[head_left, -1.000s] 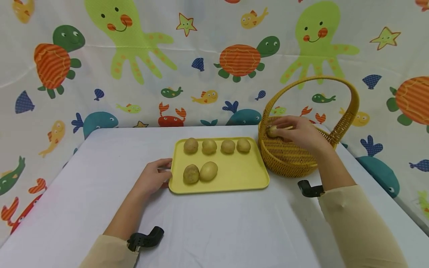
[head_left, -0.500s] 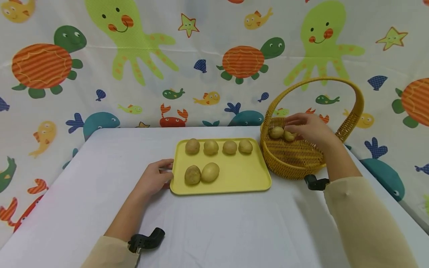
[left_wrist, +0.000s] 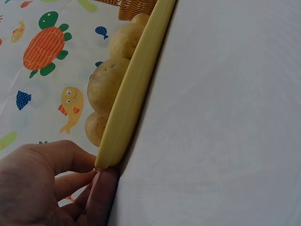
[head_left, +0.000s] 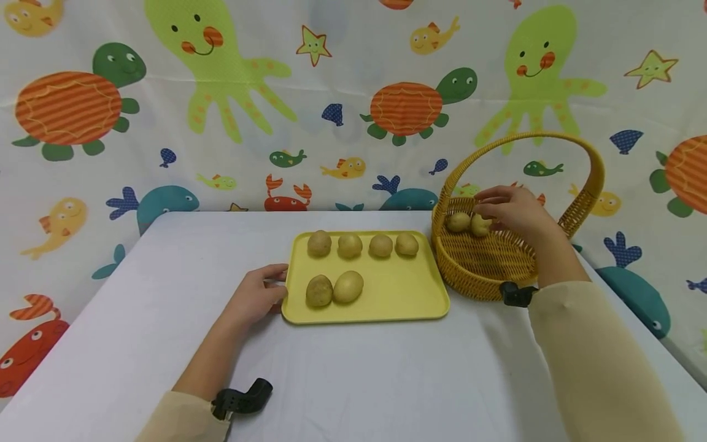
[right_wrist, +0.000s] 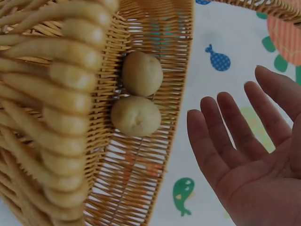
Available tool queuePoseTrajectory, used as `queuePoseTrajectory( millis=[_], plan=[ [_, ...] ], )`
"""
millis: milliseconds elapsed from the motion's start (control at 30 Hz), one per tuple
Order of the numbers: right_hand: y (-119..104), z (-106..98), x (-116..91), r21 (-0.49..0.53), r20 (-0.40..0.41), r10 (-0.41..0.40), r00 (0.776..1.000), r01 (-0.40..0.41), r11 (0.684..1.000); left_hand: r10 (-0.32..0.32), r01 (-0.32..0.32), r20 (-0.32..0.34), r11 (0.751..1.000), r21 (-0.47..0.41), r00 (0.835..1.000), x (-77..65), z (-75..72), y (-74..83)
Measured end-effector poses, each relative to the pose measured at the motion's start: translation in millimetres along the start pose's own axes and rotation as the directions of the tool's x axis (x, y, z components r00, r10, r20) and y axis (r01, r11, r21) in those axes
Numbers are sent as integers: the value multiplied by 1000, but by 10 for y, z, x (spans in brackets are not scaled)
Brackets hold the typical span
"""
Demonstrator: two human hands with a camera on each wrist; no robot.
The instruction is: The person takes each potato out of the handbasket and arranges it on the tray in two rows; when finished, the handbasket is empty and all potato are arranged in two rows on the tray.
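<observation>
My left hand (head_left: 258,296) holds the left edge of a yellow tray (head_left: 397,294); in the left wrist view its fingertips pinch the tray's rim (left_wrist: 124,113). Several potatoes lie on the tray, four in a back row, with a paler potato (head_left: 348,286) and a darker potato (head_left: 319,291) side by side in front. My right hand (head_left: 516,212) is over the wicker basket (head_left: 469,279), fingers spread and holding nothing. Two potatoes, one (right_wrist: 142,73) beside the other (right_wrist: 136,116), rest together against the far side inside the basket.
The basket stands right beside the tray's right end, its tall arched handle (head_left: 595,166) rising over my right hand. A white cloth (head_left: 364,374) covers the table. Behind it hangs a curtain (head_left: 342,67) printed with sea animals.
My right hand has let go of a potato inside the basket and drawn slightly back to the right. The left hand has stayed on the tray. The head view has shifted a little.
</observation>
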State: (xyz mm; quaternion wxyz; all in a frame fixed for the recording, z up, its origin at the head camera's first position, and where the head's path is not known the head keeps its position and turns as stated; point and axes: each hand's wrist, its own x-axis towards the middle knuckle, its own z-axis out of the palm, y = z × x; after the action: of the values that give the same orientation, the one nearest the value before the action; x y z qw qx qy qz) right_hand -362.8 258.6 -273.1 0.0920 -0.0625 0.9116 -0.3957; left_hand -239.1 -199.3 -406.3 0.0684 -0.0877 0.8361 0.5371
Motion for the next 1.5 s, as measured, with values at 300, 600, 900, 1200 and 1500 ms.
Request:
queuePoseTrajectory(
  millis=[300, 600, 900, 1200, 1500],
  plan=[
    [65, 47, 47, 74, -24, 40, 999, -38, 996, -8, 8, -2, 1000, -3, 1000, -25, 0, -53],
    [199, 57, 76, 119, -17, 71, 997, -69, 991, -11, 11, -8, 1000, -4, 1000, -54, -1, -80],
    [269, 99, 91, 88, -4, 102, 995, -101, 991, -15, 15, -11, 1000, 8, 1000, -81, -35, -105],
    [152, 63, 88, 78, -8, 87, 996, -86, 993, -12, 12, -11, 1000, 3, 1000, -72, -51, -136],
    [295, -22, 51, -29, -8, 95, 995, -95, 995, -1, 1, 1, 1000, 7, 1000, -71, -58, -119]
  ],
)
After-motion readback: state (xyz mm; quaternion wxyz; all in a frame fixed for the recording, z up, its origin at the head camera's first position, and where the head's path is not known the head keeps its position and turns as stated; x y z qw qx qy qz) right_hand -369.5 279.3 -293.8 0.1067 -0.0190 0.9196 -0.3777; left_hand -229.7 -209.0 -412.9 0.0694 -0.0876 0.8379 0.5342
